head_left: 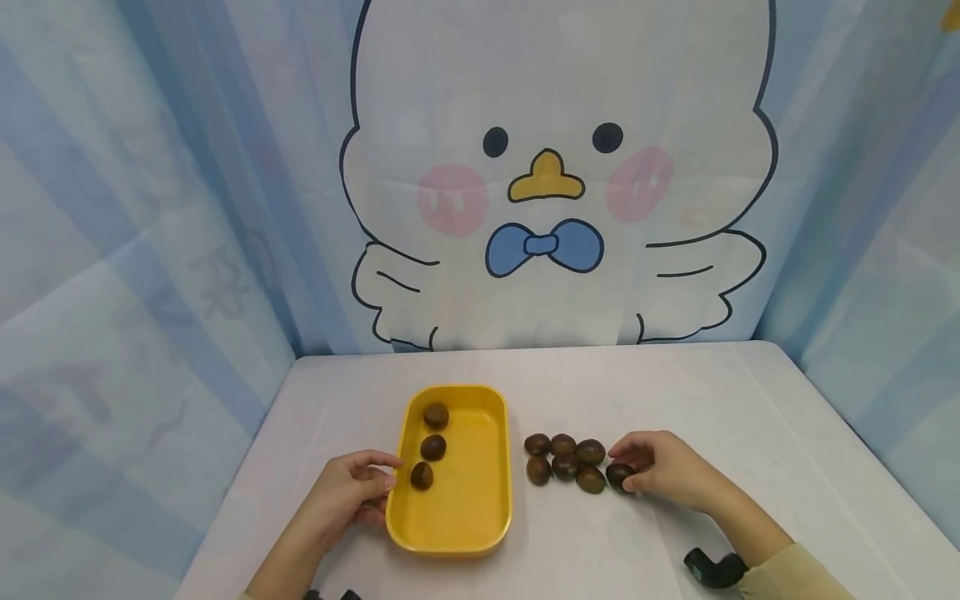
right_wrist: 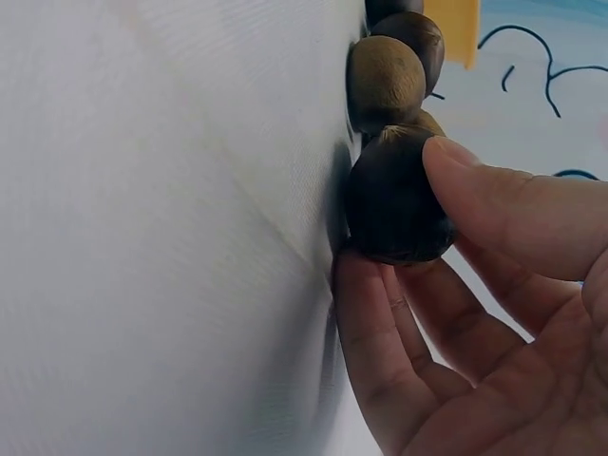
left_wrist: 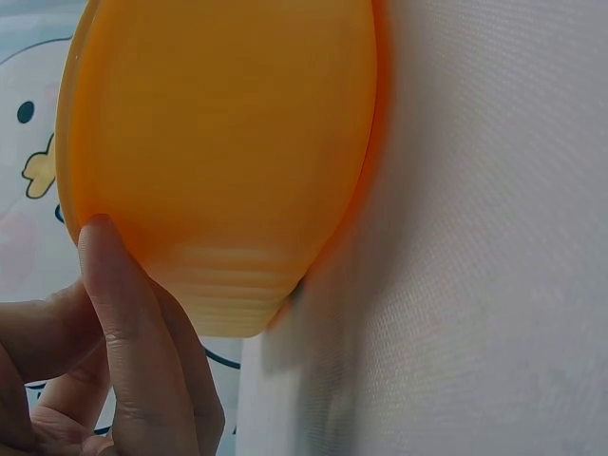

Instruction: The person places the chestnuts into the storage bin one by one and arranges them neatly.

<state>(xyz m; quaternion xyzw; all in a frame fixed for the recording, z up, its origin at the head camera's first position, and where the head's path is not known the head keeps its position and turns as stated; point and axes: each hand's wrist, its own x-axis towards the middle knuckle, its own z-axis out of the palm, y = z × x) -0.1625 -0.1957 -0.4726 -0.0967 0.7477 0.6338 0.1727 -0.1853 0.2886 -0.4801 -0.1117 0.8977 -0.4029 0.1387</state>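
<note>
My right hand (head_left: 667,468) pinches a dark brown chestnut (right_wrist: 394,195) between thumb and fingertips, at the right end of a group of chestnuts. The others (head_left: 564,467) lie close together in two short rows on the table, left of that hand. A yellow tray (head_left: 472,508) stands further left, with three chestnuts (head_left: 433,447) in a line along its left side. My left hand (head_left: 348,490) holds the tray's left edge, fingertips at the rim. The left wrist view shows a finger (left_wrist: 142,351) against the tray's outer wall.
A white table (head_left: 600,383) bears everything. Behind it hangs a curtain (head_left: 547,308) with a cartoon bird, and more curtain (head_left: 135,333) closes in the left side. A black curved piece (head_left: 715,568) sits by the right wrist.
</note>
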